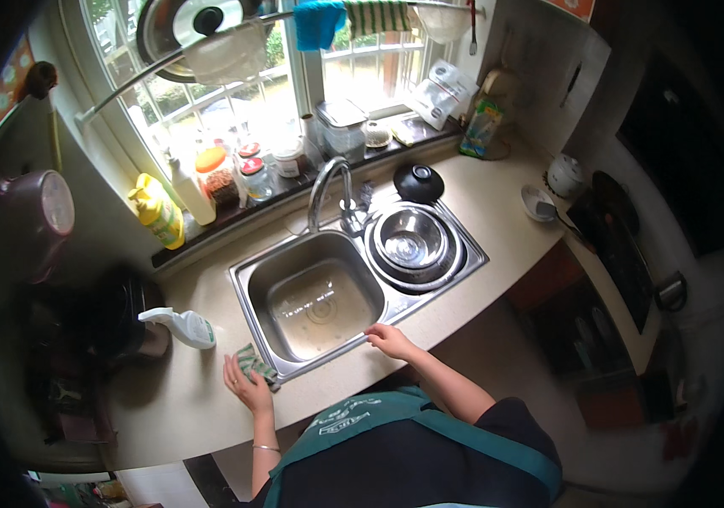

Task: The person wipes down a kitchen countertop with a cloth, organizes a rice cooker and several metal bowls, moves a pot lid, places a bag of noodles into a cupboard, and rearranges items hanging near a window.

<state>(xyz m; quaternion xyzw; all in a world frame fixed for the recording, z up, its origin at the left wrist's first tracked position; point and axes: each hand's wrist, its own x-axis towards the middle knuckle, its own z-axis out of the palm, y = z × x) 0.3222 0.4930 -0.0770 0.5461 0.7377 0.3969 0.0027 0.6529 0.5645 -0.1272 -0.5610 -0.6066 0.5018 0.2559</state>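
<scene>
My left hand (249,388) is at a green-and-white striped cloth (254,364) on the counter, with the cloth between thumb and fingers. The cloth lies bunched against the front left corner of a stainless steel sink (282,369). My right hand (391,341) is over the sink's front rim, fingers loosely bent, holding nothing. Shallow, cloudy water (317,311) appears to cover the sink's bottom. A white spray bottle (192,327) stands left of the sink, beyond my left hand. Behind the basin rises a curved chrome faucet (324,184).
Nested steel bowls (411,238) sit on the right drainboard, with a black bowl (419,183) upside down behind them. Jars (217,174) and a yellow bottle (162,213) line the windowsill. A dark bin-like container (136,311) stands left. A white bowl (536,202) is by the stove (613,254).
</scene>
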